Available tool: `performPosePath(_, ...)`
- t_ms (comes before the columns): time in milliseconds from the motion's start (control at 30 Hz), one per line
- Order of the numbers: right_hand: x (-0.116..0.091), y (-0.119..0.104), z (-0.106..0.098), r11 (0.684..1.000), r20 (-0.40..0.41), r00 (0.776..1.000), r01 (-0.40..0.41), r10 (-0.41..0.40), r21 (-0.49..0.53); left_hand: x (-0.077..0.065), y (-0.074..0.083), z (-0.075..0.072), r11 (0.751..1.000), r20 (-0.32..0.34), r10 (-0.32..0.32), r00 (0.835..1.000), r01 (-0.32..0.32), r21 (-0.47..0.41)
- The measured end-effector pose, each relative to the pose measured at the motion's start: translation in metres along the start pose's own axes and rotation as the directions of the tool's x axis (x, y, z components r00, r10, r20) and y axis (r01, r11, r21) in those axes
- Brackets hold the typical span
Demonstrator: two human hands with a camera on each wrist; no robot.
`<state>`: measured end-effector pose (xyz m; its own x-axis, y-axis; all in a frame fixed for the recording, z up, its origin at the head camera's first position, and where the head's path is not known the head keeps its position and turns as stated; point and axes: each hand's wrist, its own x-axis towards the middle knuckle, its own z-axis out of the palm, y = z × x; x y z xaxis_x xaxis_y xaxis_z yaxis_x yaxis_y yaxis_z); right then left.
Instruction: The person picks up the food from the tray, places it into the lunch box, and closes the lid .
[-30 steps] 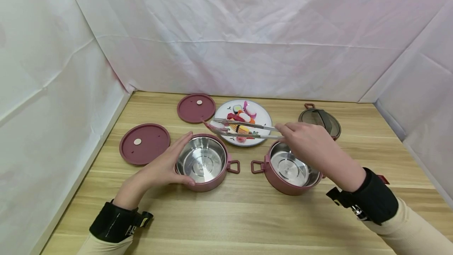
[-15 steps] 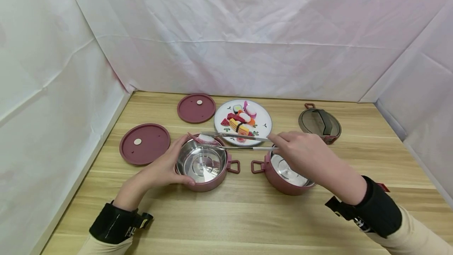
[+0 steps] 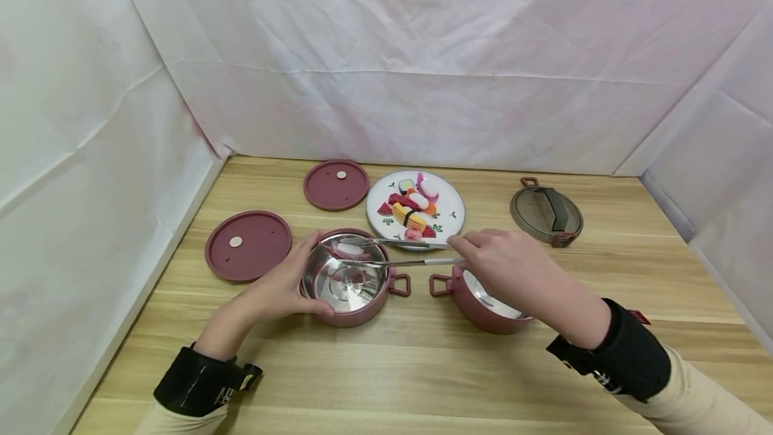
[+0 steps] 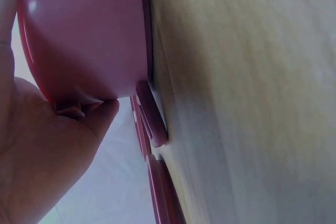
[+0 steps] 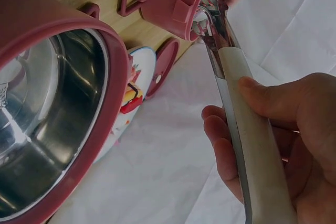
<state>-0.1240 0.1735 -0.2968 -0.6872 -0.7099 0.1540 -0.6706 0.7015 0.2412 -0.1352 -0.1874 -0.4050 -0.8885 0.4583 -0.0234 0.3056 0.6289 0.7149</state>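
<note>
On the left, my left hand (image 3: 272,294) holds the side of a dark pink pot (image 3: 362,316) with a steel inside, thumb at the near rim and fingers at the far rim. In the left wrist view that hand (image 4: 47,150) lies around the pot's side handle. My right hand (image 3: 504,260) grips metal tongs (image 3: 417,262) with pale handles, thumb on one arm and fingers along the other. Between the tongs' tips sits a white and pinkish-red toy sushi piece (image 3: 350,249), within the left pot's opening. Whether it touches the pot's bottom I cannot tell.
Below my right hand stands a second pink pot (image 3: 483,311), partly covered. A plate (image 3: 449,210) with several toy sushi pieces lies behind the pots. Two dark pink lids (image 3: 260,257) are at left; a clear lid (image 3: 531,210) with a dark handle lies back right.
My right hand has carried the sushi piece in the tongs from above the plate's edge left and nearer, down into the left pot's opening. The left hand stays on that pot.
</note>
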Motion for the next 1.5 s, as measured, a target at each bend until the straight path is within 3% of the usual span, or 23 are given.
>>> performPosePath(300, 0.008, -0.005, 0.006, 0.998, 0.012, 1.0, 0.0, 0.001, -0.062, 0.0, 0.001, 0.0, 1.0, 0.0, 0.003, 1.0, -0.003, -0.008)
performPosePath(1167, 0.014, -0.009, 0.003, 0.997, 0.109, 0.994, 0.016, -0.009, -0.072, 0.0, 0.0, 0.0, 1.0, 0.0, -0.013, 1.0, 0.013, 0.003)
performPosePath(1500, 0.014, -0.007, 0.007, 0.998, 0.085, 0.996, 0.012, -0.007, -0.055, -0.001, 0.0, -0.001, 1.0, -0.004, -0.004, 1.0, 0.004, 0.008)
